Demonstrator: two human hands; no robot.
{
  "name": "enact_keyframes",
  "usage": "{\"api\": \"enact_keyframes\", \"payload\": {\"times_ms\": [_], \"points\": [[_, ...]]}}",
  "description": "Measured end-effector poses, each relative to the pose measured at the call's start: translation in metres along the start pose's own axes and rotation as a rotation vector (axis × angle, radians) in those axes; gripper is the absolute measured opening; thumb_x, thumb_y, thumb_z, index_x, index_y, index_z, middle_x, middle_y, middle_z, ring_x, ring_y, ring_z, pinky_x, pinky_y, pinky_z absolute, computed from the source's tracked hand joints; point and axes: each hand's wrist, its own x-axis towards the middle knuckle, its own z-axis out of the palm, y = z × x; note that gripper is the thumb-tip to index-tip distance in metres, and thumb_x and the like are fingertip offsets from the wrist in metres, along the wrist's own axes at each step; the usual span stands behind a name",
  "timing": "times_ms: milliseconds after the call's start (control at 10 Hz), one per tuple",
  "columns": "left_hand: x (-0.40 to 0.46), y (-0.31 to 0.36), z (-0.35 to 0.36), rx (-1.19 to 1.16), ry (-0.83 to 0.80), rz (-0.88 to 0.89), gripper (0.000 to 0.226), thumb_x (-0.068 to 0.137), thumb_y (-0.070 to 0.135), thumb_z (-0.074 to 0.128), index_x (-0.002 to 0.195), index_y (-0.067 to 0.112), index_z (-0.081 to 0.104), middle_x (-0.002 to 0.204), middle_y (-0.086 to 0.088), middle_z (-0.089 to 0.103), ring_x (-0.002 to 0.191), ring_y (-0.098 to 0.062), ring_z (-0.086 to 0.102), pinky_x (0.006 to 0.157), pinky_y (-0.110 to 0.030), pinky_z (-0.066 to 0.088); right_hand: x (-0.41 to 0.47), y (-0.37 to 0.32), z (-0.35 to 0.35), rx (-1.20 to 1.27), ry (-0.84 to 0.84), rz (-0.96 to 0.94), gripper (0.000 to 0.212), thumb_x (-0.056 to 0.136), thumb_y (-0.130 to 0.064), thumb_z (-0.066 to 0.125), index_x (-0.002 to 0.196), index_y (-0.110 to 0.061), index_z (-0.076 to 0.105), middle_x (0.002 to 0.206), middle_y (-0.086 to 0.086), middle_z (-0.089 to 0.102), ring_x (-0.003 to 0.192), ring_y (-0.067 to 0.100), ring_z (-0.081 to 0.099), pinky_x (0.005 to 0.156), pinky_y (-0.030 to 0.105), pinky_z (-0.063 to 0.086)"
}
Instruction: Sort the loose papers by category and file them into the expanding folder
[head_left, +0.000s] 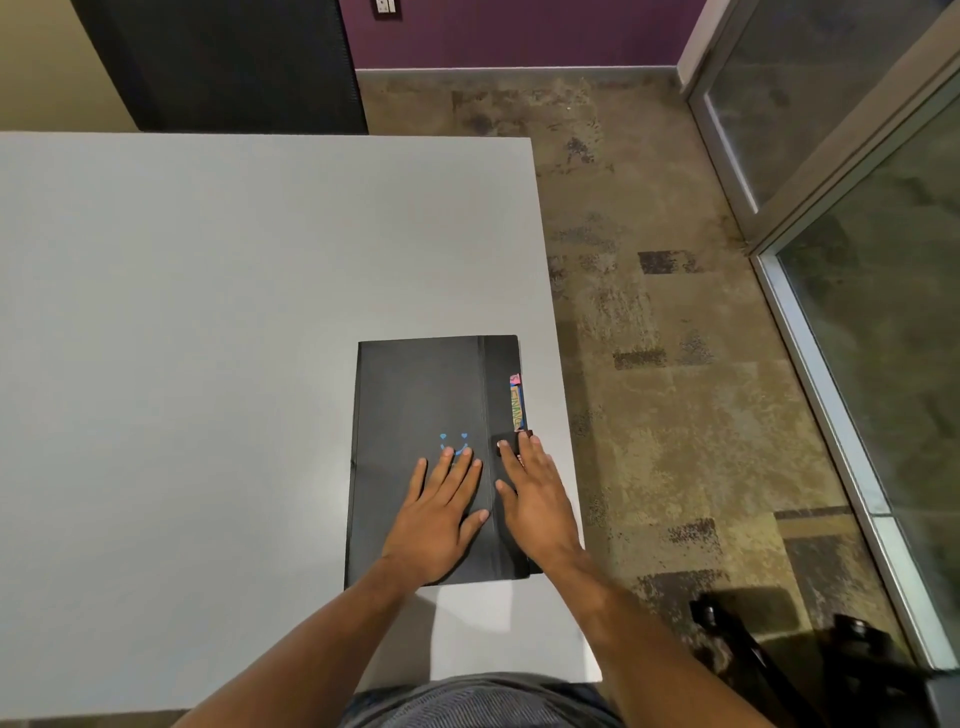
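Grey tabletop is carrying your black expanding folder, which is lying closed near its right edge. Your left hand is pressing flat on the cover, fingers spread. Your right hand is resting along the folder's right side, straight fingers touching the small black clasp beside coloured tabs.

Head-worn camera looks steeply down, close over the table.

Surface lies bare left of and beyond the closed black folder, giving open passage. Both hands rest flat on the folder. Its right edge nearly meets the surface edge.
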Motion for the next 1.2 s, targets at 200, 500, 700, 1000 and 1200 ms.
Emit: {"api": "enact_keyframes", "payload": {"times_ms": [200, 500, 700, 1000, 1200], "points": [[-0.001, 0.0, 0.002, 0.014, -0.02, -0.002, 0.064, 0.104, 0.051, 0.019, 0.156, 0.015, 0.019, 0.164, -0.004, 0.013, 0.152, -0.022, 0.003, 0.119, -0.05, 0.01, 0.002, -0.01, 0.003, -0.215, -0.013, 0.018, 0.048, 0.097, -0.025, 0.049, 0.143, -0.01, 0.05, 0.151, 0.015, 0.045, 0.144, 0.032, 0.034, 0.115, 0.051, 0.02], [0.0, 0.0, 0.004, 0.029, -0.029, -0.005, 0.064, 0.104, 0.051, 0.02, 0.155, 0.013, 0.02, 0.163, -0.006, 0.016, 0.152, -0.023, 0.006, 0.119, -0.051, 0.012, 0.011, -0.022, -0.007, -0.544, -0.25, -0.015, 0.064, 0.107, -0.026, 0.032, 0.156, -0.005, -0.002, 0.165, 0.016, 0.0, 0.152, 0.032, -0.008, 0.117, 0.051, -0.015], [0.001, 0.0, 0.002, 0.041, -0.061, -0.004, 0.065, 0.104, 0.051, 0.015, 0.154, 0.011, 0.025, 0.162, -0.008, 0.019, 0.152, -0.024, 0.01, 0.117, -0.051, 0.014, 0.021, -0.034, -0.017, -0.531, -0.329, 0.014, 0.078, 0.101, -0.032, 0.049, 0.155, 0.0, 0.003, 0.164, 0.021, 0.004, 0.152, 0.035, -0.001, 0.122, 0.047, -0.003], [0.001, -0.002, -0.008, -0.062, -0.115, 0.003, 0.073, 0.098, 0.064, 0.004, 0.156, 0.021, 0.004, 0.164, 0.003, -0.003, 0.149, -0.013, -0.018, 0.12, -0.043, -0.008, 0.002, -0.03, -0.016, -0.436, -0.307, 0.049, 0.066, 0.108, -0.03, 0.028, 0.155, -0.007, -0.012, 0.165, 0.012, -0.013, 0.151, 0.028, -0.016, 0.119, 0.047, -0.012], [-0.01, -0.01, -0.023, -0.125, 0.099, -0.104, 0.074, 0.099, 0.063, 0.014, 0.154, 0.015, 0.026, 0.162, 0.0, 0.019, 0.151, -0.017, 0.003, 0.121, -0.04, -0.002, -0.019, -0.027, -0.001, -0.361, -0.053, 0.023, 0.072, 0.097, -0.053, 0.027, 0.147, -0.003, 0.041, 0.153, 0.014, 0.041, 0.143, 0.027, 0.038, 0.119, 0.044, 0.004]]}}
